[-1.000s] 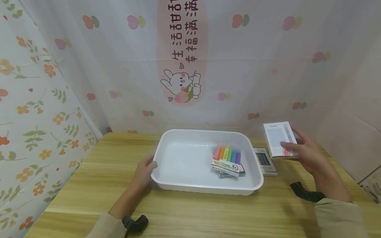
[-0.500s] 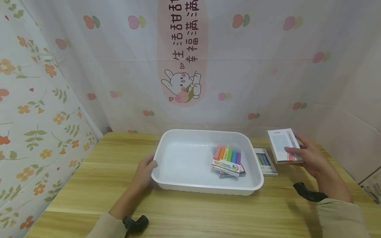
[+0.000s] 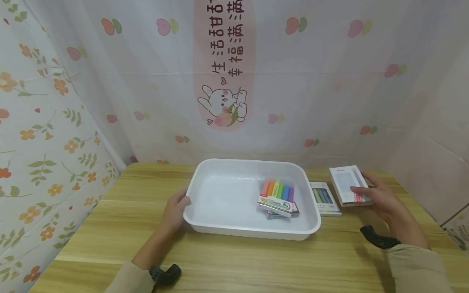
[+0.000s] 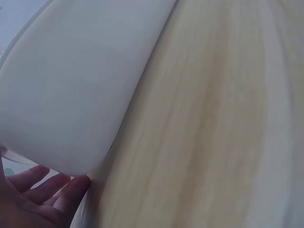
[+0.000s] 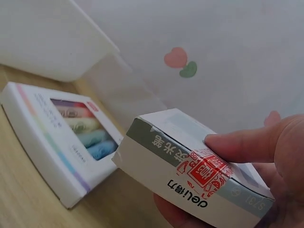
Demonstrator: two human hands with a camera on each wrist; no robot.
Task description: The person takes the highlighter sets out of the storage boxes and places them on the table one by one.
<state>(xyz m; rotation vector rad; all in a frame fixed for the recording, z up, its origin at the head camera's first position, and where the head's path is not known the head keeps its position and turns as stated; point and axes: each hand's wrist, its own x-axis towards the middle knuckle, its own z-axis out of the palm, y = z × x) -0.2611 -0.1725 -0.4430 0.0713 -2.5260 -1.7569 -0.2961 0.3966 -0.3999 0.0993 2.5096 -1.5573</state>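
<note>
While the right hand [image 3: 381, 197] is gripping a white box [image 3: 349, 186] at the right of the head frame, thumb lying across its near end and fingers curling underneath, the box is being held just above the wooden table [image 3: 234, 260], tilted slightly. From the right wrist view the same white box [image 5: 190, 166] is filling the lower centre of the frame, a red stamp and printed lettering showing on its end, with the thumb [image 5: 247, 142] pressing on top. Just left of it a second box with a window [image 3: 324, 198] is lying flat on the table, pastel sticks showing through; in the wrist view this windowed box [image 5: 57, 137] is sitting at the left of the frame. At the centre of the head frame a white tray [image 3: 220, 228] is resting on the table, and a pack of coloured markers [image 3: 277, 197] is lying in its right half on top of another flat pack. The left hand [image 3: 176, 209] is holding the tray's left rim, fingers curling over the edge; in the left wrist view the fingertips [image 4: 42, 190] are showing under the tray's wall [image 4: 76, 95] at the lower left
</note>
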